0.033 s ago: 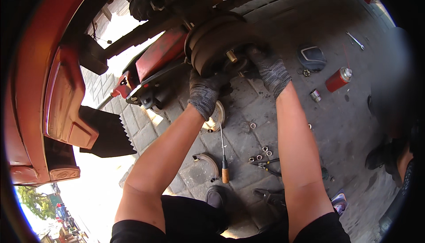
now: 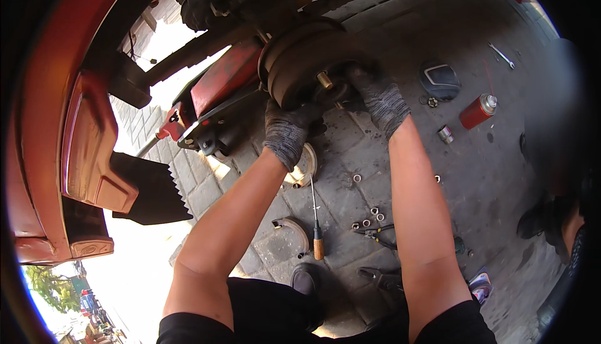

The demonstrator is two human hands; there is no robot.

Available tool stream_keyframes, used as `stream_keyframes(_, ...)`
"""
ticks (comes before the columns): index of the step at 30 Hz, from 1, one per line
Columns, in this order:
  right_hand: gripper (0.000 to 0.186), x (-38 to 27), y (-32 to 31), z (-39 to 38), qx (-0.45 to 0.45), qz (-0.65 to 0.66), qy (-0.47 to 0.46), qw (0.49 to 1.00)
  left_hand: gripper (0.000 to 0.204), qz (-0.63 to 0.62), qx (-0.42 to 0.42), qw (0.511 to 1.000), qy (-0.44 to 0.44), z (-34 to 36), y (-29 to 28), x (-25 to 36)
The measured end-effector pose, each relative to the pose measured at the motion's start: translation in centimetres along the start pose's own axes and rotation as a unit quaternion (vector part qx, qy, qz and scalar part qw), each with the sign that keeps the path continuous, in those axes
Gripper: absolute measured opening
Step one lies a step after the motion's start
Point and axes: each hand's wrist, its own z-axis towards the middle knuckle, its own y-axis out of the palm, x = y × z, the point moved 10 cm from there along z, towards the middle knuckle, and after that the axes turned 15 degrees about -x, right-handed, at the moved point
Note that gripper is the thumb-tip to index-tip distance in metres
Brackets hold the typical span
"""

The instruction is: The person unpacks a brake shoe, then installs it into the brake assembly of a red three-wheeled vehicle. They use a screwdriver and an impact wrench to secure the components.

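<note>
A dark, rusty brake drum (image 2: 294, 68) sits at the axle under the red vehicle, a brass-coloured stud (image 2: 325, 80) standing out of its face. My left hand (image 2: 288, 130), in a grey knitted glove, grips the drum's lower left rim. On the drum's right side is my right hand (image 2: 380, 101), gloved alike, its fingers curled round the edge and partly lost in shadow. Below my left hand lies a pale curved brake shoe (image 2: 305, 167). A second brake shoe (image 2: 294, 231) rests nearer me, beside a screwdriver (image 2: 318, 244) with a wooden handle.
A red floor jack (image 2: 222, 84) stands left of the drum. Several nuts (image 2: 374, 210) and pliers (image 2: 379, 235) lie on the paving. To the right are a red spray can (image 2: 478, 112), a socket (image 2: 445, 133), a dark cap (image 2: 441, 82) and a wrench (image 2: 502, 55). Another person's foot (image 2: 535, 222) shows at right.
The drum and both my hands on it have shifted very slightly to the left. The tools and parts on the ground stay where they were.
</note>
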Motion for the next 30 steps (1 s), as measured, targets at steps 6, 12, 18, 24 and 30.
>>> stream_keyframes(6, 0.048, 0.0, 0.1, 0.4, 0.006, 0.016, -0.009, 1.000, 0.046, 0.101, -0.001, 0.995, -0.028, 1.0, -0.7, -0.5)
stream_keyframes(12, 0.063, 0.5, -1.0, 0.8, 0.004, -0.077, -0.001, 0.997, 0.050, 0.034, -0.054, 0.997, 0.049, 1.0, -0.1, -0.1)
stream_keyframes(18, 0.072, 2.0, -1.3, 1.6, 0.001, -0.105, 0.029, 0.994, 0.057, -0.019, -0.036, 0.999, 0.031, 0.5, -0.1, -0.6)
stream_keyframes(24, 0.071, 0.4, -0.8, 1.0, 0.014, -0.085, -0.054, 0.995, 0.055, 0.074, -0.123, 0.990, -0.013, -1.0, -1.6, -0.8)
stream_keyframes(30, 0.070, -2.6, 0.0, -0.9, 0.068, -0.288, -0.053, 0.954, 0.039, -0.154, -0.122, 0.980, 0.031, 3.7, -12.3, -1.2)
